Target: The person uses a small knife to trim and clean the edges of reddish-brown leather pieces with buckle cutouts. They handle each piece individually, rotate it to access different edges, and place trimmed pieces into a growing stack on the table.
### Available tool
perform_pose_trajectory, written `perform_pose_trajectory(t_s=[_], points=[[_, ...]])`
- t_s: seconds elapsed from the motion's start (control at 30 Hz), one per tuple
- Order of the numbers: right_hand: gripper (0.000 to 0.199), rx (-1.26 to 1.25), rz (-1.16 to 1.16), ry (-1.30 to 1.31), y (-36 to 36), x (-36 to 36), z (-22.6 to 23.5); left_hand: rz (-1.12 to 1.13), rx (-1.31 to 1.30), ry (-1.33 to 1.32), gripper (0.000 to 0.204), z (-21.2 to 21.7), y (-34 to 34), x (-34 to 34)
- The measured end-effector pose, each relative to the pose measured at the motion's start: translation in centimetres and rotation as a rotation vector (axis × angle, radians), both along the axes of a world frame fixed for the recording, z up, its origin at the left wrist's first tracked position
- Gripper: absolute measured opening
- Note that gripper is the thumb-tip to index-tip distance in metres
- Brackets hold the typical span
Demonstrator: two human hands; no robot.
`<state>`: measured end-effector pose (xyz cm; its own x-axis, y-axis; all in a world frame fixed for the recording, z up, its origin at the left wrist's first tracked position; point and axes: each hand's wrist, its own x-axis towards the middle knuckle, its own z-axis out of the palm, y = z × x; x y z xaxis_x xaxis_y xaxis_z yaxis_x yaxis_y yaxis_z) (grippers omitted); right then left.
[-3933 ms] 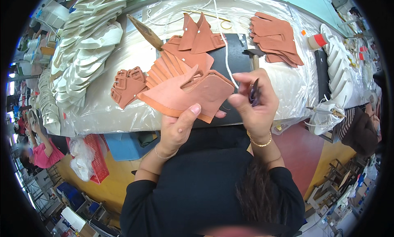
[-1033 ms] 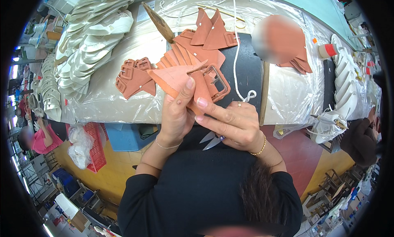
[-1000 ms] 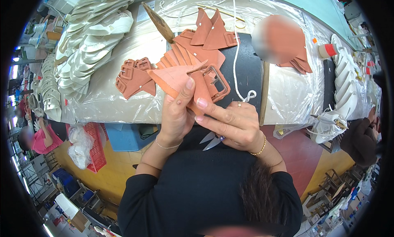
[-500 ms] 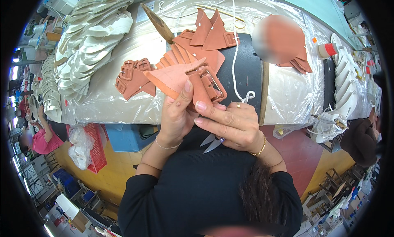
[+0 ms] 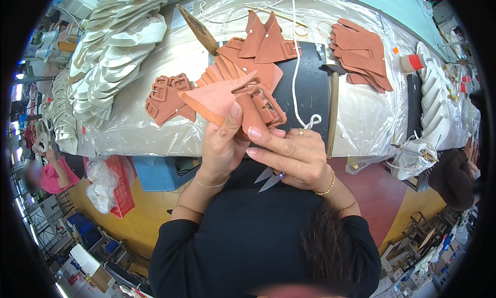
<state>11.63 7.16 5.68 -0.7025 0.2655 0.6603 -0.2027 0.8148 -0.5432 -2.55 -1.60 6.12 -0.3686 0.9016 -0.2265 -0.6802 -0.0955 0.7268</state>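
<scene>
As left hand [image 5: 222,138] and right hand [image 5: 298,157], snips [image 5: 268,181] tucked under it, pinch the leather [image 5: 219,96] over the near left of the mat [image 5: 313,94], it's looking light and supple, best taken by the fold [image 5: 250,113], clear of that stiff buckle [image 5: 282,114].

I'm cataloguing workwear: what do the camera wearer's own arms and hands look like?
The black sleeves are short. The left hand is gloveless, with a thin pale bracelet; the right hand, also gloveless, has a thicker gold bracelet and a gold ring.
</scene>
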Motion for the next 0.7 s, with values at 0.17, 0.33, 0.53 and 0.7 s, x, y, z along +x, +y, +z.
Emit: perform_pose_trajectory(t_s=[0.17, 0.33, 0.53, 0.7], points=[[0.043, -0.013, -0.014, 0.005, 0.1, 0.0, -0.2, 0.052, -0.007, 0.01, 0.05, 0.3, 0.0, 0.0], [0.044, -0.065, -0.063, -0.025, 0.3, 0.5, -0.3, 0.138, 0.191, 0.262, 0.049, -0.3, -0.8, -3.4], [0.035, -0.066, -0.172, -0.094, 1.2, 1.2, -0.8, 0.633, 0.019, 0.4, 0.046, -4.6, -4.3, -11.2], [0.024, -0.172, -0.299, -0.084, 2.1, 0.8, -1.9, 0.629, -0.201, -0.62, 0.044, -10.3, -6.8, -13.3]])
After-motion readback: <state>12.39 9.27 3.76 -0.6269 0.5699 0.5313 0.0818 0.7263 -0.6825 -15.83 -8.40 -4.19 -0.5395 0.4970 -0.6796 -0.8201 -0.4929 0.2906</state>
